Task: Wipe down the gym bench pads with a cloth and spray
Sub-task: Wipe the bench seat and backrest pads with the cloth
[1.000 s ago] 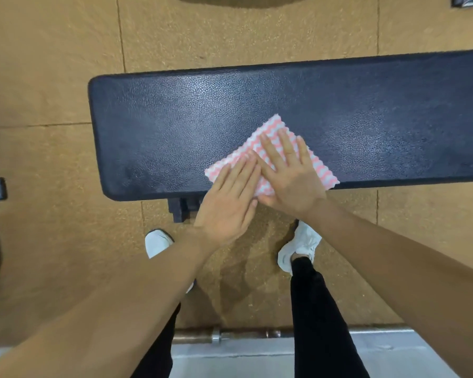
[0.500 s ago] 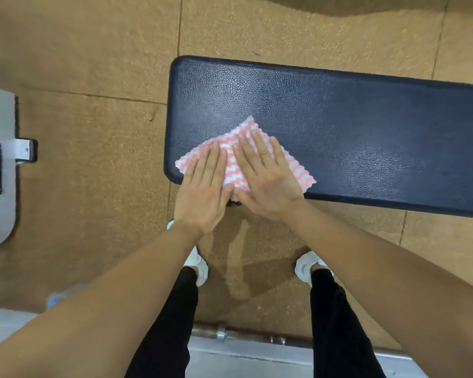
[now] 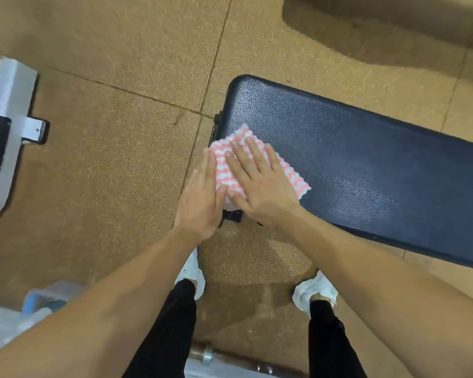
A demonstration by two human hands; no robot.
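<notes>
The floor (image 3: 120, 173) of brown speckled mats fills most of the view, and the dark padded worktop (image 3: 366, 165) runs away to the right of both hands, its rounded end just beyond the fingertips. Its surface right of the hands shows a dull sheen, which may be damp spray, though that is a judgement. A white machine base (image 3: 6, 132) stands well apart to the left of the left hand.

The step in hand is the wiping itself, at the end corner of the pad. The pink-and-white cloth (image 3: 284, 173) lies flat on that corner, its left edge level with or just past the pad's end. The right hand (image 3: 260, 184) presses on it, fingers spread wide and flat, gripping nothing. The left hand (image 3: 202, 197) lies flat beside it, fingers together, its inner edge on the cloth and the rest seemingly over the pad's edge.

No spray bottle can be made out for certain; a blurred pale object (image 3: 49, 296) sits below the left forearm.

The next move likely calls for steady downward pressure while sliding the cloth across the remaining strip near the far edge, keeping it from slipping off the end.
</notes>
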